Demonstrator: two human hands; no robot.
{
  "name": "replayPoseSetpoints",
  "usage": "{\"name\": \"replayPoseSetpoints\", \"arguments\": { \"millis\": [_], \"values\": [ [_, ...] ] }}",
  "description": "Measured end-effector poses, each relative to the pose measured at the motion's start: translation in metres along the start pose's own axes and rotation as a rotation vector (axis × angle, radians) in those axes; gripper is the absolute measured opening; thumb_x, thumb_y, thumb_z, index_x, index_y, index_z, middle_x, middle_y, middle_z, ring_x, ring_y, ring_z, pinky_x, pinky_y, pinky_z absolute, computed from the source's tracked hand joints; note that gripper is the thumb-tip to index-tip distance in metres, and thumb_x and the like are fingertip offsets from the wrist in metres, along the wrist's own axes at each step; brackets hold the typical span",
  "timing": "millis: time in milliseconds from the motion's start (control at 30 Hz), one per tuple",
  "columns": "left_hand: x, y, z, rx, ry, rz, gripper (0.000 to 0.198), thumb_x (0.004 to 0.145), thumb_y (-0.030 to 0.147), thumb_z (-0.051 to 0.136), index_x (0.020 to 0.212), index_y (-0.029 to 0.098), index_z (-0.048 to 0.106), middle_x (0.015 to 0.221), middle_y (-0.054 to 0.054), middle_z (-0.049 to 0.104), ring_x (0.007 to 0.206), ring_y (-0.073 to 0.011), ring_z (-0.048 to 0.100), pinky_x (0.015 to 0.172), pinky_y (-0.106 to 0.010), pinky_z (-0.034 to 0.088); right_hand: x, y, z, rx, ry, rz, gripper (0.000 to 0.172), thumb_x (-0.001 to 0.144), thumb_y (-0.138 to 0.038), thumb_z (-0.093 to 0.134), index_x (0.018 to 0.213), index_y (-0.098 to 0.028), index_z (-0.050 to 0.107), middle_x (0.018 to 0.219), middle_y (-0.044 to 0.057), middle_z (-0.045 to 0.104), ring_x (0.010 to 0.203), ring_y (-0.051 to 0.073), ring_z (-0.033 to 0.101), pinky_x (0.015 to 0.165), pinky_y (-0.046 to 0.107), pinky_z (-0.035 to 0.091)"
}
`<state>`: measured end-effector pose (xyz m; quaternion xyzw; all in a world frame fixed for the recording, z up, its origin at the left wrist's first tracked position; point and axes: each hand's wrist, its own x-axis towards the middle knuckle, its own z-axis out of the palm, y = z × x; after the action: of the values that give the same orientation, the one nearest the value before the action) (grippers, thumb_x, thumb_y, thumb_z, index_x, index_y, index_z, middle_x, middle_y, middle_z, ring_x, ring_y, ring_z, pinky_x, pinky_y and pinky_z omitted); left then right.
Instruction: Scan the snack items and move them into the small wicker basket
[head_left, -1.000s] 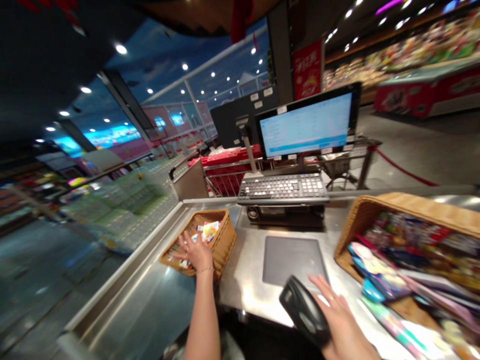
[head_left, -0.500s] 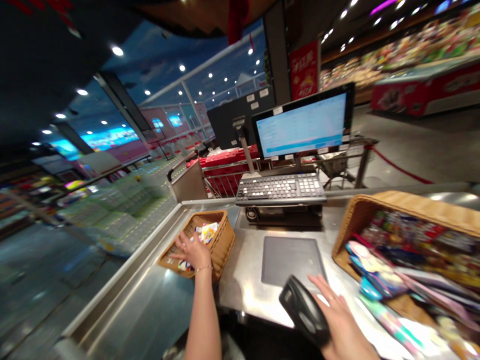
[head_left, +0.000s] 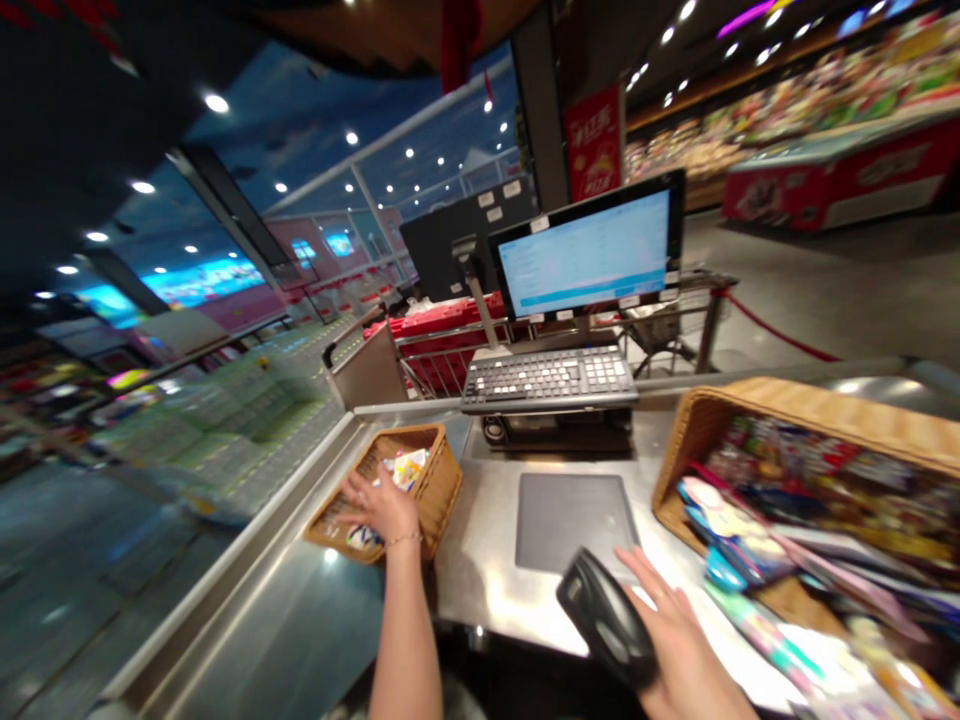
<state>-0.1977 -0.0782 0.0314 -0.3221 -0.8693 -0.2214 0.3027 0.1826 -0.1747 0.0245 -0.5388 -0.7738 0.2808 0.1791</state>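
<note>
The small basket (head_left: 444, 492) sits on the left part of the metal tabletop (head_left: 476, 582), its long axis slanting away from the body and toward the right. A white and yellow packet (head_left: 409, 468) lies inside toward the far end, just beyond the left hand (head_left: 388, 508) and a little to its right; another small item (head_left: 364, 538) shows at the near side, partly covered by that hand. The left hand is clearly the nearer one, over the basket opening with its fingers spread wide and gripping nothing that shows. Whether the fingertips touch the contents cannot be told.

The black scanner (head_left: 606, 620) is in the right hand (head_left: 686, 640), well apart from the small basket, with bare metal between. Its long axis runs diagonally, the head pointing far and left, and the body lies along the left side of the hand. Some fingers reach straight out past it, while those closing the grip are hidden.

Just beyond the scanner lies a gray pad (head_left: 576, 522), then the keyboard (head_left: 550, 380) and the screen (head_left: 589, 255). To the right of the pad stands a large basket (head_left: 677, 460) full of packaged goods (head_left: 814, 460), well apart from the left hand.
</note>
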Motion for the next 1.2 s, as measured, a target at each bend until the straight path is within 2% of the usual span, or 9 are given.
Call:
{"name": "replayPoseSetpoints", "arguments": {
  "millis": [100, 233, 433, 600, 800, 1000, 1200],
  "values": [
    [-0.011, 0.03, -0.008, -0.032, -0.03, 0.072, 0.044, 0.086, 0.012, 0.052, 0.129, 0.02, 0.059, 0.159, -0.024, 0.029, 0.151, -0.0396, 0.018, 0.107, -0.079, 0.019, -0.002, 0.002, 0.003, 0.01, 0.065, 0.002, 0.051, 0.072, -0.017, 0.058, 0.122, -0.02, 0.067, 0.157, 0.017, 0.043, 0.15, 0.038, 0.03, 0.119, 0.068, 0.025],
    [-0.03, 0.065, -0.013, -0.08, -0.143, 0.161, 0.049, 0.083, 0.011, 0.056, 0.131, 0.022, 0.058, 0.161, -0.022, 0.025, 0.151, -0.0394, 0.016, 0.107, -0.079, 0.022, -0.002, 0.005, 0.006, 0.059, 0.09, 0.028, 0.048, 0.073, -0.018, 0.059, 0.119, -0.022, 0.068, 0.156, 0.015, 0.045, 0.15, 0.036, 0.03, 0.121, 0.065, 0.022],
    [-0.054, 0.098, -0.014, -0.104, -0.262, 0.233, 0.055, 0.08, 0.013, 0.061, 0.134, 0.024, 0.056, 0.162, -0.021, 0.023, 0.151, -0.0395, 0.016, 0.108, -0.078, 0.02, -0.002, 0.007, 0.005, -0.006, 0.086, 0.052, 0.051, 0.075, -0.017, 0.056, 0.125, -0.022, 0.065, 0.158, 0.014, 0.042, 0.15, 0.037, 0.028, 0.121, 0.067, 0.02],
    [-0.063, 0.112, -0.018, -0.133, -0.286, 0.278, 0.056, 0.08, 0.016, 0.065, 0.135, 0.024, 0.055, 0.161, -0.022, 0.025, 0.151, -0.0392, 0.016, 0.108, -0.078, 0.02, -0.002, 0.007, 0.004, -0.007, 0.095, 0.053, 0.056, 0.074, -0.018, 0.058, 0.13, -0.022, 0.062, 0.158, 0.015, 0.042, 0.15, 0.038, 0.029, 0.119, 0.067, 0.025],
    [-0.071, 0.119, -0.019, -0.145, -0.306, 0.308, 0.057, 0.079, 0.019, 0.07, 0.134, 0.024, 0.056, 0.161, -0.023, 0.027, 0.151, -0.0394, 0.016, 0.108, -0.077, 0.02, -0.002, 0.009, 0.001, -0.012, 0.115, 0.048, 0.057, 0.074, -0.019, 0.058, 0.131, -0.022, 0.061, 0.157, 0.016, 0.043, 0.15, 0.038, 0.029, 0.119, 0.066, 0.027],
    [-0.081, 0.126, -0.021, -0.138, -0.334, 0.324, 0.058, 0.079, 0.018, 0.07, 0.135, 0.025, 0.056, 0.161, -0.021, 0.027, 0.151, -0.0384, 0.018, 0.11, -0.075, 0.022, 0.0, 0.02, -0.003, -0.012, 0.054, 0.036, 0.059, 0.076, -0.022, 0.054, 0.134, -0.022, 0.059, 0.16, 0.015, 0.038, 0.151, 0.038, 0.026, 0.116, 0.064, 0.034],
    [-0.09, 0.135, -0.026, -0.138, -0.368, 0.343, 0.057, 0.08, 0.018, 0.068, 0.135, 0.026, 0.056, 0.162, -0.02, 0.026, 0.151, -0.0381, 0.018, 0.111, -0.074, 0.022, 0.0, 0.034, 0.004, 0.014, 0.145, 0.005, 0.057, 0.075, -0.021, 0.056, 0.132, -0.019, 0.06, 0.158, 0.016, 0.041, 0.15, 0.037, 0.03, 0.118, 0.061, 0.033]
  ]
}}
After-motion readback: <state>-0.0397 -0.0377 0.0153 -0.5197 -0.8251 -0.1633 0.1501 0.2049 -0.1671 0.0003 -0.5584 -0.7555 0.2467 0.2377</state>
